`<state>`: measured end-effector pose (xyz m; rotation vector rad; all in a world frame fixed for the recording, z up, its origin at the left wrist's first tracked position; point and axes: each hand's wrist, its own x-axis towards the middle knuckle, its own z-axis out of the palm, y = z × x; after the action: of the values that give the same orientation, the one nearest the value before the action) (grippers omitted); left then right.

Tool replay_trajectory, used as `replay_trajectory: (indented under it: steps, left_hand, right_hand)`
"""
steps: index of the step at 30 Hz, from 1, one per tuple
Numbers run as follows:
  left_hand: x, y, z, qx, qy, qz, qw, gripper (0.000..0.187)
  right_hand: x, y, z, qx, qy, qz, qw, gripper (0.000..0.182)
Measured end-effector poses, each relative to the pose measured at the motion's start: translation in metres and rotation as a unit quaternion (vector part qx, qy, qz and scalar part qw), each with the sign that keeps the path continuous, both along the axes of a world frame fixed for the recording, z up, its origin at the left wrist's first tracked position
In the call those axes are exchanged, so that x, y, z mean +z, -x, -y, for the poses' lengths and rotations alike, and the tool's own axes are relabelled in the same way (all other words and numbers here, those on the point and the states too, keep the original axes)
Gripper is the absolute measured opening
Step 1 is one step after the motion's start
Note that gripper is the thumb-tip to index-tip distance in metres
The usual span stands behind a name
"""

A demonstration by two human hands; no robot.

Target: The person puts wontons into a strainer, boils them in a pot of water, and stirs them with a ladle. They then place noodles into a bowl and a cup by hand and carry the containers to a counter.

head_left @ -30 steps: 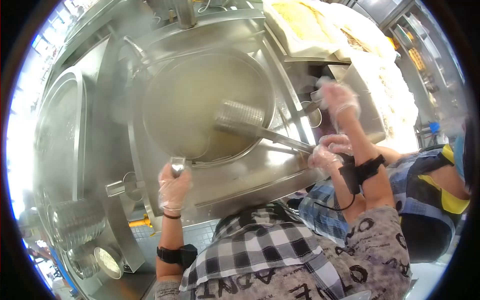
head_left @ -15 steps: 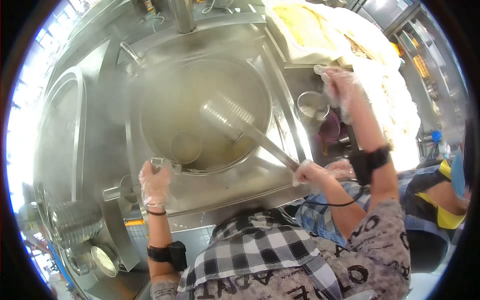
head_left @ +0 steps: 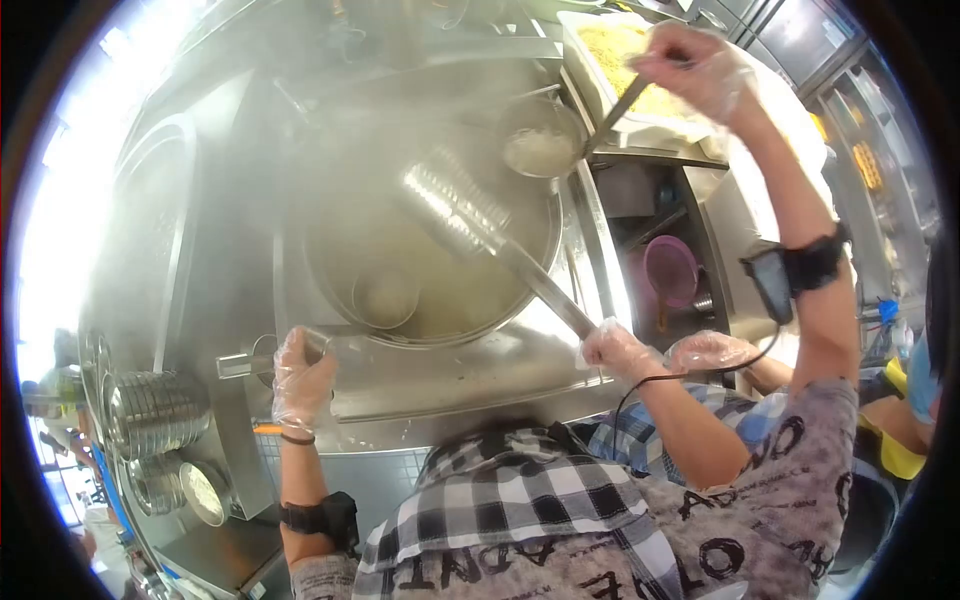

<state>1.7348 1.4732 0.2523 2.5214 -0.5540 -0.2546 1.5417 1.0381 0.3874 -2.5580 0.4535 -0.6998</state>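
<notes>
My left hand (head_left: 305, 378), in a clear plastic glove, is closed around a metal handle at the near edge of a large steaming pot (head_left: 556, 230). That handle leads to a round strainer (head_left: 385, 298) in the cloudy water. Raised at the upper right, my gloved right hand (head_left: 697, 72) grips the dark handle of a second strainer (head_left: 541, 150). Its basket, with pale, steam-blurred contents, hangs over the pot's far right side. Between my arms, a co-worker's gloved hand (head_left: 615, 350) holds a long-handled perforated scoop (head_left: 455, 212) over the water.
A white tub (head_left: 590, 75) of yellow crumbly food stands at the back right. Below it, a purple strainer (head_left: 671, 270) sits in a recess. Stacked metal bowls (head_left: 158, 413) are at the left. The co-worker's other hand (head_left: 712, 351) is beside my right arm. Steam blurs the far side.
My right hand has moved up and away, carrying its strainer from the recess on the right to over the pot. My left hand and the co-worker's scoop stay about in place.
</notes>
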Motion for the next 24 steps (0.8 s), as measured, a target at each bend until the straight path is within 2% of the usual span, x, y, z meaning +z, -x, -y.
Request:
replay_trajectory:
  steps: [2,3,5,6,8,9,10,12,15,16,17,18,20,21,22,23,24]
  left_hand:
    - [-0.035,-0.015,-0.013,-0.049,0.027,0.084,0.995,0.019]
    - [-0.030,-0.014,-0.008,-0.045,0.026,0.083,0.995,0.019]
    - [-0.018,-0.013,0.014,-0.020,0.014,-0.035,0.999,0.020]
    - [-0.018,-0.016,0.018,-0.016,0.014,-0.035,0.999,0.020]
    - [-0.020,-0.021,0.023,-0.042,0.005,0.017,0.999,0.020]
    - [-0.019,-0.023,0.024,-0.039,0.003,0.016,0.999,0.020]
    - [-0.016,-0.023,0.026,-0.047,-0.005,-0.003,0.999,0.021]
    - [-0.014,-0.026,0.025,-0.051,-0.015,-0.023,0.998,0.022]
    - [-0.016,-0.030,0.028,-0.058,-0.024,0.001,0.998,0.024]
    - [-0.015,-0.031,0.028,-0.050,-0.010,-0.025,0.998,0.026]
    - [-0.013,-0.030,0.030,-0.045,0.004,-0.050,0.998,0.027]
    - [-0.008,-0.027,0.032,-0.048,0.006,-0.048,0.998,0.027]
    - [-0.001,-0.022,0.038,-0.084,-0.038,0.109,0.990,0.029]
    - [-0.006,-0.033,0.036,-0.066,-0.039,0.063,0.995,0.030]
    - [-0.016,-0.041,0.038,-0.057,-0.040,0.014,0.997,0.031]
    - [0.000,-0.028,0.048,-0.041,-0.059,0.002,0.997,0.032]
    - [0.010,-0.019,0.056,-0.040,-0.067,0.046,0.996,0.032]
  right_hand:
    - [-0.035,-0.026,0.011,0.033,-0.051,0.013,0.998,0.023]
    - [-0.055,-0.040,0.016,0.049,-0.080,0.021,0.995,0.022]
    - [-0.081,-0.059,0.021,0.120,-0.124,0.035,0.984,0.022]
    - [-0.096,-0.066,0.024,0.086,-0.120,0.009,0.989,0.021]
    - [-0.109,-0.069,0.028,0.078,-0.074,-0.066,0.992,0.018]
    - [-0.113,-0.069,0.025,0.067,-0.074,-0.117,0.988,0.016]
    - [-0.120,-0.069,0.032,0.070,-0.075,-0.118,0.988,0.016]
    - [-0.142,-0.069,0.046,0.103,0.103,-0.258,0.955,0.013]
    - [-0.163,-0.061,0.039,0.128,0.125,-0.261,0.948,0.013]
    - [-0.167,-0.063,0.037,0.133,0.069,-0.338,0.929,0.018]
    - [-0.170,-0.068,0.038,0.133,0.070,-0.337,0.929,0.018]
    - [-0.171,-0.074,0.041,0.157,0.051,-0.307,0.937,0.025]
    - [-0.165,-0.080,0.043,0.173,0.025,-0.280,0.944,0.039]
    - [-0.151,-0.076,0.049,0.152,0.023,-0.282,0.947,0.043]
    - [-0.150,-0.065,0.072,0.177,-0.007,-0.214,0.961,0.046]
    - [-0.137,-0.047,0.089,0.203,-0.034,-0.153,0.967,0.049]
    - [-0.125,-0.026,0.108,0.135,-0.061,-0.120,0.982,0.047]
